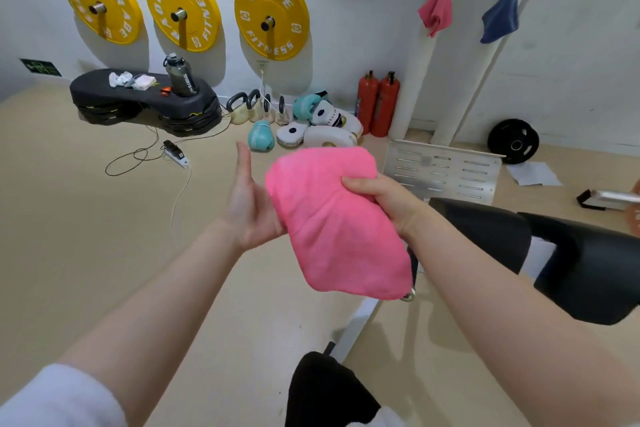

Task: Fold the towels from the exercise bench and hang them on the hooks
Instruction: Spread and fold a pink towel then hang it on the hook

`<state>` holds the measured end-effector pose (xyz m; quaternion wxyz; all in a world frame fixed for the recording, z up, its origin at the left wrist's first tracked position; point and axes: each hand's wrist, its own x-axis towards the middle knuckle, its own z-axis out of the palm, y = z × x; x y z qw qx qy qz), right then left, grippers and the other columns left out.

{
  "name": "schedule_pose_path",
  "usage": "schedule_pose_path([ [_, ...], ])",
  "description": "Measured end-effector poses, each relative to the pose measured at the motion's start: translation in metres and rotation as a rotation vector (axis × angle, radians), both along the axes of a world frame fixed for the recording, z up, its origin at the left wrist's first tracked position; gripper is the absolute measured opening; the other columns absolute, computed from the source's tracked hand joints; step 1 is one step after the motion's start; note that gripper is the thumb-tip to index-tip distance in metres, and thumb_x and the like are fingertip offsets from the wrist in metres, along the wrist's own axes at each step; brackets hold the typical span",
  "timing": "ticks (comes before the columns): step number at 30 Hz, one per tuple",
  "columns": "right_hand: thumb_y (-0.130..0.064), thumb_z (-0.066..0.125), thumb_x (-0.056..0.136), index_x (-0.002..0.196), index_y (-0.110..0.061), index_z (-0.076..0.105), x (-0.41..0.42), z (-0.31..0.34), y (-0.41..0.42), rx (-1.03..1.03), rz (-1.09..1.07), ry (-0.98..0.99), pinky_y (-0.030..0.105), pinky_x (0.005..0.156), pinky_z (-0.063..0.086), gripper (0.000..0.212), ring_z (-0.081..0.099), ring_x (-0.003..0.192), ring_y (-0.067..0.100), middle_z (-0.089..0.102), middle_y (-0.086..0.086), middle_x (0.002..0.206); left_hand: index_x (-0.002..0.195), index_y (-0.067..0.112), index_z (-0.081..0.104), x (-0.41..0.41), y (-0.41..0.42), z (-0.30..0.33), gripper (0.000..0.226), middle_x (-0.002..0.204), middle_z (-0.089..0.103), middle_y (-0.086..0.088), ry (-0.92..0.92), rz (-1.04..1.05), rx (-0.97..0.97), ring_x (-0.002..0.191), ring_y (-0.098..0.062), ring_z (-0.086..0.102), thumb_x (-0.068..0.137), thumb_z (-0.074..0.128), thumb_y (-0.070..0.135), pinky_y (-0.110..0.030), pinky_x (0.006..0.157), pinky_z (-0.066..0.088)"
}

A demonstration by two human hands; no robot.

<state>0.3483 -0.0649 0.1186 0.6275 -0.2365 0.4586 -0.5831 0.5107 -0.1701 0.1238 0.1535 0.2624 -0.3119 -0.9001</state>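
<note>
Two bare forearms are seen reaching forward from the bottom of the view, with a white sleeve (62, 399) at the lower left. Between the hands a folded pink towel (332, 222) is held up in the air, in front of and just left of the black padded exercise bench (568, 260). The towel's right edge is pinched by the right hand (384, 199), thumb over the top layer. The left hand (247, 204) is held flat, fingers straight, its palm against the towel's left side; nothing is gripped by it.

The towel is judged to be light, soft and limp: its lower corner sags, and the layers would likely slip apart if only one were held. A grip through all layers near the folded edge is advised, with a corner kept free for the hook.

Farther off, on the white wall, a pink towel on the hook (437, 10) and a blue towel (500, 19) are seen already hanging. Two red fire extinguishers (378, 104) stand by the wall, and yellow weight plates (272, 15) are mounted farther left.
</note>
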Motion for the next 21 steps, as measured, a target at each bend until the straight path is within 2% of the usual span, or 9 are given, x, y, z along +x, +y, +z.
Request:
schedule_pose_path([
  [2, -0.009, 0.055, 0.086, 0.091, -0.007, 0.066, -0.005, -0.002, -0.011, 0.077, -0.039, -0.044, 0.025, 0.069, 0.057, 0.011, 0.07, 0.069, 0.014, 0.073, 0.003, 0.075, 0.112, 0.016, 0.066, 0.008, -0.006, -0.012, 0.095, 0.114, 0.067, -0.008, -0.017, -0.16, -0.06, 0.1, -0.027, 0.066, 0.053, 0.048, 0.088, -0.045, 0.085, 0.052],
  [4, -0.012, 0.049, 0.091, 0.084, -0.007, 0.069, -0.013, -0.006, -0.022, 0.129, -0.078, -0.073, 0.023, 0.063, 0.058, 0.022, 0.069, 0.063, 0.013, 0.072, 0.003, 0.07, 0.097, 0.021, 0.07, 0.007, -0.015, -0.016, 0.07, 0.09, 0.068, 0.001, -0.075, -0.213, -0.157, 0.078, -0.016, 0.066, 0.046, 0.074, 0.07, -0.03, 0.068, 0.057],
  [6, -0.017, 0.048, 0.093, 0.085, -0.009, 0.069, -0.02, -0.01, -0.032, 0.156, -0.091, -0.053, 0.021, 0.063, 0.057, 0.024, 0.069, 0.064, 0.011, 0.072, 0.002, 0.071, 0.091, 0.021, 0.064, 0.0, -0.024, -0.015, 0.039, 0.075, 0.067, 0.006, -0.19, -0.162, -0.246, 0.06, -0.007, 0.064, 0.062, 0.07, 0.047, -0.019, 0.055, 0.053],
  [9, -0.024, 0.047, 0.093, 0.103, -0.014, 0.064, -0.033, -0.023, -0.051, 0.165, -0.087, -0.02, 0.025, 0.068, 0.056, 0.022, 0.066, 0.075, 0.012, 0.07, 0.0, 0.085, 0.11, 0.017, 0.057, -0.017, -0.048, -0.019, 0.028, 0.089, 0.068, -0.002, -0.248, -0.112, -0.228, 0.067, -0.01, 0.069, 0.082, 0.058, 0.023, -0.02, 0.057, 0.055],
  [11, -0.025, 0.047, 0.093, 0.107, -0.018, 0.062, -0.046, -0.033, -0.062, 0.182, -0.042, 0.018, 0.028, 0.07, 0.056, 0.022, 0.064, 0.079, 0.012, 0.069, -0.003, 0.088, 0.109, 0.017, 0.057, -0.031, -0.068, -0.024, 0.02, 0.089, 0.068, -0.002, -0.291, -0.104, -0.243, 0.068, -0.011, 0.069, 0.09, 0.053, 0.017, -0.022, 0.058, 0.056],
  [14, -0.014, 0.055, 0.086, 0.103, -0.016, 0.062, -0.066, -0.047, -0.081, 0.208, -0.001, 0.082, 0.024, 0.067, 0.055, 0.019, 0.066, 0.075, 0.008, 0.071, -0.006, 0.082, 0.108, 0.013, 0.057, -0.058, -0.106, -0.033, 0.017, 0.093, 0.067, -0.004, -0.379, -0.129, -0.263, 0.077, -0.013, 0.066, 0.092, 0.052, 0.015, -0.025, 0.066, 0.053],
  [17, -0.006, 0.053, 0.087, 0.108, -0.017, 0.061, -0.094, -0.054, -0.114, 0.233, -0.064, 0.146, 0.024, 0.071, 0.055, 0.025, 0.066, 0.078, 0.008, 0.071, -0.006, 0.086, 0.109, 0.011, 0.059, -0.089, -0.151, -0.037, 0.023, 0.101, 0.066, -0.006, -0.409, -0.291, -0.325, 0.085, -0.015, 0.063, 0.087, 0.059, 0.013, -0.025, 0.074, 0.051],
  [19, -0.007, 0.049, 0.091, 0.114, -0.019, 0.057, -0.117, -0.05, -0.143, 0.234, -0.15, 0.152, 0.03, 0.077, 0.052, 0.027, 0.064, 0.085, 0.011, 0.069, -0.004, 0.094, 0.11, 0.018, 0.058, -0.115, -0.184, -0.03, 0.038, 0.095, 0.068, 0.0, -0.341, -0.356, -0.376, 0.078, -0.011, 0.065, 0.076, 0.063, 0.004, -0.022, 0.068, 0.054],
  [21, -0.011, 0.048, 0.094, 0.118, -0.021, 0.053, -0.143, -0.037, -0.174, 0.204, -0.262, 0.136, 0.034, 0.084, 0.051, 0.027, 0.063, 0.091, 0.013, 0.066, -0.003, 0.102, 0.111, 0.024, 0.057, -0.145, -0.218, -0.014, 0.044, 0.088, 0.07, 0.004, -0.246, -0.31, -0.425, 0.071, -0.008, 0.067, 0.08, 0.055, -0.007, -0.02, 0.06, 0.054],
])
